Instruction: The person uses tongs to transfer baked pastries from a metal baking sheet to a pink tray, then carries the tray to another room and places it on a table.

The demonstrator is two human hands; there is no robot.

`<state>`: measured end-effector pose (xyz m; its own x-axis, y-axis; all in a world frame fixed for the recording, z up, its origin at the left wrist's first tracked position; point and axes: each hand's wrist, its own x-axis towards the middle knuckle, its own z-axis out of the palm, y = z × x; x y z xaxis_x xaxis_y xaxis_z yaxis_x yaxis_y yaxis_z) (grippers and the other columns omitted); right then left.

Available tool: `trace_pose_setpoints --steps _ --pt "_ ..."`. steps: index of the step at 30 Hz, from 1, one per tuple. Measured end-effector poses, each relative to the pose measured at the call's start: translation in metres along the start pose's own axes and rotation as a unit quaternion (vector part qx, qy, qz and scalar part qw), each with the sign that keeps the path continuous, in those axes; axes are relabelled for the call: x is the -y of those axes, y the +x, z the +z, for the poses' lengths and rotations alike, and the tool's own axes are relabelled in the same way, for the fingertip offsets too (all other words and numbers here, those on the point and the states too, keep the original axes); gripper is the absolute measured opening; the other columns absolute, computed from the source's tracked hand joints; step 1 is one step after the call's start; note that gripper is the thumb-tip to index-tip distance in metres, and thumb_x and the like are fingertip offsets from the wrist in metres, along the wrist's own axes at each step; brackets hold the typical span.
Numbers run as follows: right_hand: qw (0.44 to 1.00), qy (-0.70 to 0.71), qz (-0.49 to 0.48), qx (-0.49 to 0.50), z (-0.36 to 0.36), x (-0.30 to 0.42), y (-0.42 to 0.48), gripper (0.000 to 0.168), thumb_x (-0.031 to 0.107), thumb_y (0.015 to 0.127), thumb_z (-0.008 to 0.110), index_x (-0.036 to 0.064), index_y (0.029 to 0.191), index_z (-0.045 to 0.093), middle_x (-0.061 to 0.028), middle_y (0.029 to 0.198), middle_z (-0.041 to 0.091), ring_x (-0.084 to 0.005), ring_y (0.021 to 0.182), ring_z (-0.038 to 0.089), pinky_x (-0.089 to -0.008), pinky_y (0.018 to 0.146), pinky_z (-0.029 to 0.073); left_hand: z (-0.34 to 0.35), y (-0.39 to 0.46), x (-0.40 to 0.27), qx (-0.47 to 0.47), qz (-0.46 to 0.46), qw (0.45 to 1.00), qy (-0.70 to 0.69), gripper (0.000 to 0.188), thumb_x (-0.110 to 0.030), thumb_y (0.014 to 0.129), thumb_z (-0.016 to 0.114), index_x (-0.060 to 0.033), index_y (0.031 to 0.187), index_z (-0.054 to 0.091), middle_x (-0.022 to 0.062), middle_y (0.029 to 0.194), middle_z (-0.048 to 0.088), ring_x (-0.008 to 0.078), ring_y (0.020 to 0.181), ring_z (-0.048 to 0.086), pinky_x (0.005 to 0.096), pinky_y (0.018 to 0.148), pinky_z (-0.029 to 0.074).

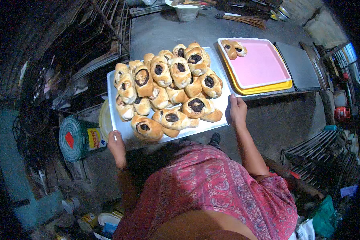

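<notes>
A metal baking tray (223, 115) piled with baked bread rolls (161, 71), each showing a dark filling, is held level in front of me. My left hand (117, 147) grips its near left corner. My right hand (238, 110) is closed on its right edge, near the front corner. To the right of the tray, on the counter, lies a pink plastic tray with a white rim (261, 67). Two filled rolls (234, 49) sit in its far left corner. A yellow tray (258, 91) shows beneath the pink one.
The grey counter (156, 33) carries a white bucket (187, 12) and a bundle-like brush (246, 20) at the back. A metal rack (108, 33) stands at the left, above a green round container (70, 138). A dark flat tray (298, 66) lies at the right; a slatted rack (309, 153) is lower right.
</notes>
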<state>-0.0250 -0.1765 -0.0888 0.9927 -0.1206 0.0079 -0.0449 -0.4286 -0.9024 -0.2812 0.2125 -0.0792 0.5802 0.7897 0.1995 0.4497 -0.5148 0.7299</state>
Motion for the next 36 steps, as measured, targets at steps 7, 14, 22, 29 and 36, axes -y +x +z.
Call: trace_pose_setpoints --steps 7,14,22,29,36 --pt "0.993 -0.120 0.009 -0.019 0.011 0.015 0.010 0.046 0.039 0.091 0.052 -0.004 0.080 0.062 -0.0155 0.066 0.058 -0.0197 0.062 0.052 -0.0367 0.062 0.044 0.026 0.012 0.029 -0.034 0.072 0.995 -0.068 0.034 -0.030 0.095 0.050 0.0018 0.085 0.057 0.0111 0.071 0.056 0.0178 0.068 0.049 0.0338 0.068 0.044" --pt "0.985 -0.171 0.020 -0.034 0.018 0.014 0.007 0.048 0.044 0.092 0.047 0.000 0.094 0.064 -0.0234 0.085 0.065 -0.0376 0.082 0.063 -0.0441 0.076 0.047 0.027 0.014 -0.014 0.001 -0.071 0.990 -0.120 0.039 -0.034 0.096 0.048 0.0025 0.084 0.058 0.0097 0.070 0.056 0.0172 0.066 0.048 0.0340 0.064 0.043" --pt "0.970 -0.222 -0.094 0.000 0.028 0.047 -0.016 0.038 0.031 0.093 0.051 -0.003 0.108 0.061 -0.0296 0.094 0.059 -0.0419 0.092 0.057 -0.0458 0.081 0.046 0.028 0.035 0.029 0.011 -0.061 0.995 -0.082 0.044 -0.036 0.098 0.045 0.0047 0.085 0.057 0.0116 0.075 0.057 0.0197 0.069 0.048 0.0329 0.068 0.043" --pt "0.982 -0.126 -0.069 0.122 0.023 0.106 -0.053 0.037 0.030 0.094 0.049 -0.004 0.104 0.061 -0.0253 0.099 0.062 -0.0384 0.096 0.058 -0.0436 0.086 0.046 0.029 0.042 0.024 -0.001 -0.016 0.999 -0.049 0.051 -0.038 0.099 0.040 0.0094 0.099 0.058 0.0227 0.091 0.059 0.0312 0.083 0.053 0.0401 0.082 0.042" --pt "0.962 -0.163 -0.212 0.046 -0.003 0.096 -0.032 0.038 0.032 0.091 0.054 -0.002 0.103 0.064 -0.0234 0.110 0.061 -0.0396 0.108 0.054 -0.0441 0.095 0.042 0.001 0.122 0.093 -0.091 0.128 0.968 0.198 0.056 -0.039 0.101 0.030 0.0095 0.120 0.052 0.0309 0.120 0.049 0.0425 0.120 0.039 0.0458 0.103 0.030"
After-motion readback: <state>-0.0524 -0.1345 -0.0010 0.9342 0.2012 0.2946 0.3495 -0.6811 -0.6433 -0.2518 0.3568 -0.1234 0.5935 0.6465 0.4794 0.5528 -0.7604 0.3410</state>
